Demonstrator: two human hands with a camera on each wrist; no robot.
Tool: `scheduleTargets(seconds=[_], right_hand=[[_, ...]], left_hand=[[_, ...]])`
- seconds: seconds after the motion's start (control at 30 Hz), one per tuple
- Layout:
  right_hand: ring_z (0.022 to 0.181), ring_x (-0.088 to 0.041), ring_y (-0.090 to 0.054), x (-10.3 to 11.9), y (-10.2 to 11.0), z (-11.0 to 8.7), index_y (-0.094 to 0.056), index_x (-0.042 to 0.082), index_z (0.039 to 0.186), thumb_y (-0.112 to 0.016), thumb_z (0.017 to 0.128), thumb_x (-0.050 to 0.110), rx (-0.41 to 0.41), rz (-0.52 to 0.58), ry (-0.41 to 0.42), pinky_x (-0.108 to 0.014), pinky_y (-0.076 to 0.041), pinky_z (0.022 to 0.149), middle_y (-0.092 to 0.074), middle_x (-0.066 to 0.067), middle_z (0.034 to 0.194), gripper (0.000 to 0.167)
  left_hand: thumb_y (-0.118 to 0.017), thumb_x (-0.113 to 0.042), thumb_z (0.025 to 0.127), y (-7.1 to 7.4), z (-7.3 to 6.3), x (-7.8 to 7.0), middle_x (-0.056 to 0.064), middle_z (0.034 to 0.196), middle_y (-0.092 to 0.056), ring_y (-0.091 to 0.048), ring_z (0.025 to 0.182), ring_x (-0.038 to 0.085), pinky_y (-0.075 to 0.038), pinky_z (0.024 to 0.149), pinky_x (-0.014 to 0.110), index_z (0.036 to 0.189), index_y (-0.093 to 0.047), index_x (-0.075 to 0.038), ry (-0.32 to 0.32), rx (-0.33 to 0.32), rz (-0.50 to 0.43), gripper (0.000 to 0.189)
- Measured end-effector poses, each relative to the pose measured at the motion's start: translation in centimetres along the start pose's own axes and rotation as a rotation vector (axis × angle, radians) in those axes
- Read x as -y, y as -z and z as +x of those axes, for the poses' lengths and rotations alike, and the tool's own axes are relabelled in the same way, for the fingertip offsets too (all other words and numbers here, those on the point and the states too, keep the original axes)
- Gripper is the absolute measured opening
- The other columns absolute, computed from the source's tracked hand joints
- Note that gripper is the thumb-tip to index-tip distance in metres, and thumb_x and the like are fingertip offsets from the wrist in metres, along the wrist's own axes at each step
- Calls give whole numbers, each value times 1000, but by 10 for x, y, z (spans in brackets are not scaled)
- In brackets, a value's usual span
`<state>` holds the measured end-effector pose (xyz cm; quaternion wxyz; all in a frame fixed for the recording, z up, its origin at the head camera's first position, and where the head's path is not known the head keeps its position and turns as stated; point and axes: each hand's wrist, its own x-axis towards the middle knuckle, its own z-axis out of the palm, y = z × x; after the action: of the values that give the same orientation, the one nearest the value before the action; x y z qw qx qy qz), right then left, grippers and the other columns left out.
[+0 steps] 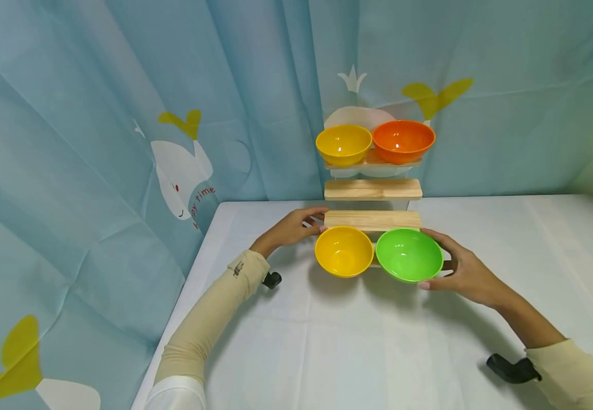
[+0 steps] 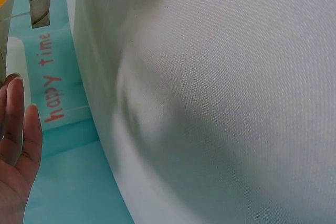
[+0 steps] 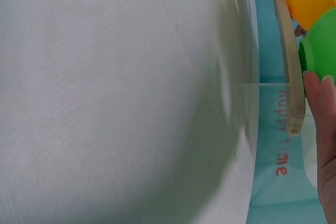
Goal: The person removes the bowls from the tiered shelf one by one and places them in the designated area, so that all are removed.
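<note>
A green bowl (image 1: pixel 410 255) sits at the right of the lowest step of a tiered wooden rack (image 1: pixel 373 220). My right hand (image 1: pixel 467 276) holds it from the right, thumb at the near rim and index finger at the far side. In the right wrist view, fingertips (image 3: pixel 326 85) lie against the green wall. Beside it on the same step stands a yellow bowl (image 1: pixel 344 251). My left hand (image 1: pixel 292 228) is at the rack's left side, fingers extended by the plank's end and thumb close to the yellow bowl's rim.
Another yellow bowl (image 1: pixel 344 145) and an orange bowl (image 1: pixel 404 142) stand side by side on the top step. Two bare planks lie between the upper and lower bowls. White cloth (image 1: pixel 347 347) covers the table; a blue printed curtain (image 1: pixel 270 114) hangs behind and at left.
</note>
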<state>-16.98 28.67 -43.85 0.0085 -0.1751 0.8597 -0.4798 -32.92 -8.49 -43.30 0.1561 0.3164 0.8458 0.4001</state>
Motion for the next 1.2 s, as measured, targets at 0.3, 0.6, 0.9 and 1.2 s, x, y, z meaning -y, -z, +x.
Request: scheduleTargets(seconds=[0.3, 0.6, 0.9, 1.2], right_hand=[[97, -2, -62, -1, 2, -3, -29, 18, 159, -87, 75, 6, -16, -15, 19, -28, -58, 71, -37, 9, 148, 102], [97, 1, -62, 8, 10, -12, -29, 13, 158, -86, 73, -1, -44, -12, 51, -25, -56, 68, -36, 23, 142, 104], [98, -2, -64, 25, 8, -18, -25, 10, 159, -83, 71, -11, 18, 81, 127, -29, -61, 67, -37, 19, 144, 108], [100, -9, -61, 44, -2, -25, -25, 11, 159, -84, 68, -10, 83, 136, 153, -32, -60, 65, -41, 13, 145, 111]], left_hand=[[-63, -26, 102, 0, -1, -1, 10, 140, -58, -62, 115, 21, -54, 98, 33, 152, -46, -13, 19, 15, -18, 55], [-65, -28, 100, 1, 0, -1, 9, 140, -58, -61, 116, 20, -55, 95, 31, 151, -46, -15, 21, 15, -46, 56], [-66, -28, 99, 2, 2, -1, 9, 140, -57, -61, 116, 20, -56, 92, 29, 150, -47, -15, 13, 22, -38, 56], [-66, -31, 99, 3, 1, -2, 8, 141, -58, -62, 116, 19, -55, 92, 31, 150, -48, -17, 19, 20, -4, 56]])
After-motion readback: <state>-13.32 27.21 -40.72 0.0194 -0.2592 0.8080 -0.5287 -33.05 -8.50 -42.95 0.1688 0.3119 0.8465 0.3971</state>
